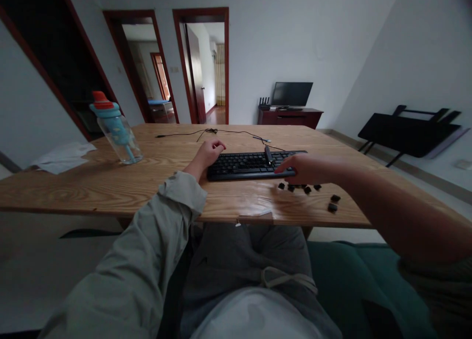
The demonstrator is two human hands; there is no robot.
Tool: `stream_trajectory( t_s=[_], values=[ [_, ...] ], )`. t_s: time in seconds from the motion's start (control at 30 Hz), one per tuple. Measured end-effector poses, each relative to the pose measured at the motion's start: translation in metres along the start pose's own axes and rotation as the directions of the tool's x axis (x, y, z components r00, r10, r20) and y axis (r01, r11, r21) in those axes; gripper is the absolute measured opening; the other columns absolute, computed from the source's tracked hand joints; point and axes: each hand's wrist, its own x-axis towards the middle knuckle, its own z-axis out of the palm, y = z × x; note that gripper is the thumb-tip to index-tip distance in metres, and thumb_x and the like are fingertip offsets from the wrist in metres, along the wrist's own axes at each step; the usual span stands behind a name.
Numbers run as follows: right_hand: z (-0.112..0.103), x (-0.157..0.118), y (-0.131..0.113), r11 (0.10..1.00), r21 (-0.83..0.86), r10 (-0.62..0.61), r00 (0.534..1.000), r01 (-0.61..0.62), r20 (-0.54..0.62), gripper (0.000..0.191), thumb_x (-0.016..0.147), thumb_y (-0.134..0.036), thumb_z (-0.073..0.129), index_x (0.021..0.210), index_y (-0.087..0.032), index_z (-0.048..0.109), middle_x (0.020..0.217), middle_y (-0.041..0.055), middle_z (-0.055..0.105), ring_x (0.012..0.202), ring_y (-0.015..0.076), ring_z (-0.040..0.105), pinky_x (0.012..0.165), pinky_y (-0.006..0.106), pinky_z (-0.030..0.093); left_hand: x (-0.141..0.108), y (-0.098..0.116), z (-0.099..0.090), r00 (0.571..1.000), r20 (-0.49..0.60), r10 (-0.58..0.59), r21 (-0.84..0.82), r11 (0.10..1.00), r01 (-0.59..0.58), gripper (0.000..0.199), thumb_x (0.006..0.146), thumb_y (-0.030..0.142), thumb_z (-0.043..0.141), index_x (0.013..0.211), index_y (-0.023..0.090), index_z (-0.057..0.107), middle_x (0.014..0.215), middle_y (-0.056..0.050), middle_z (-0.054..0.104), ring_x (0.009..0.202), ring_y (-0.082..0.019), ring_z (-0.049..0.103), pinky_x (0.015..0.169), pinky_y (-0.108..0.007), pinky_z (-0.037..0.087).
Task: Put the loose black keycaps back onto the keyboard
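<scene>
A black keyboard (239, 165) lies on the wooden table in front of me, with some keys absent from its middle. My left hand (208, 155) rests at its upper left corner, fingers loosely curled with a gap to the thumb and nothing visible in them. Over the right part of the keyboard is my right hand (300, 167), its fingers close together and pointing down at the keys. What its fingertips hold, if anything, is hidden. A slim black object (269, 155) lies across the keys just left of that hand. Several loose black keycaps (307, 190) are scattered below it.
A clear bottle (120, 132) with a red and blue lid stands at the left, near crumpled white paper (64, 156). A black cable (236, 131) runs along the far side of the table (165, 181). Two more keycaps (333, 207) lie near the front edge.
</scene>
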Motion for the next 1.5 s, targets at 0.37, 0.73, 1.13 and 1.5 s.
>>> stream_trajectory(
  t_s=[0.37, 0.73, 1.13, 1.5],
  values=[
    [0.012, 0.006, -0.018, 0.997, -0.018, -0.074, 0.995, 0.076, 0.073, 0.014, 0.075, -0.026, 0.069, 0.087, -0.025, 0.076, 0.08, 0.0028, 0.073, 0.064, 0.0167, 0.063, 0.06, 0.027, 0.045, 0.001, -0.006, 0.002, 1.0, -0.001, 0.008, 0.014, 1.0, -0.008, 0.014, 0.075, 0.022, 0.055, 0.073, 0.016, 0.068, 0.074, -0.004, 0.066, 0.075, -0.019, 0.057, 0.072, -0.029, 0.041],
    [0.042, 0.089, -0.057, 0.942, 0.296, -0.008, 0.894, 0.157, -0.449, 0.027, 0.085, -0.024, 0.06, 0.108, -0.016, 0.072, 0.1, 0.0078, 0.075, 0.081, 0.0174, 0.066, 0.075, 0.028, 0.049, -0.003, 0.013, 0.014, 0.969, 0.238, 0.058, -0.133, 0.991, -0.026, 0.025, 0.078, 0.037, 0.064, 0.081, 0.014, 0.073, 0.081, -0.004, 0.07, 0.079, -0.018, 0.06, 0.08, -0.029, 0.046],
    [0.061, 0.083, -0.053, 0.892, 0.38, 0.044, 0.789, 0.245, -0.613, 0.027, 0.08, -0.03, 0.063, 0.103, -0.016, 0.069, 0.079, 0.003, 0.068, 0.061, 0.0134, 0.055, 0.06, 0.026, 0.043, -0.01, 0.023, 0.018, 0.955, 0.294, 0.046, -0.268, 0.963, 0.036, 0.04, 0.074, 0.045, 0.074, 0.097, 0.012, 0.076, 0.092, -0.007, 0.073, 0.082, -0.017, 0.062, 0.079, -0.029, 0.046],
    [0.059, 0.079, -0.054, 0.903, 0.294, -0.055, 0.764, 0.312, -0.643, 0.031, 0.082, -0.025, 0.062, 0.11, -0.016, 0.071, 0.093, 0.0053, 0.071, 0.059, 0.0105, 0.052, 0.061, 0.025, 0.044, -0.012, 0.03, 0.017, 0.959, 0.28, 0.043, -0.292, 0.955, 0.043, 0.035, 0.071, 0.041, 0.076, 0.091, 0.012, 0.075, 0.086, -0.006, 0.071, 0.077, -0.016, 0.059, 0.073, -0.027, 0.045]
  ],
)
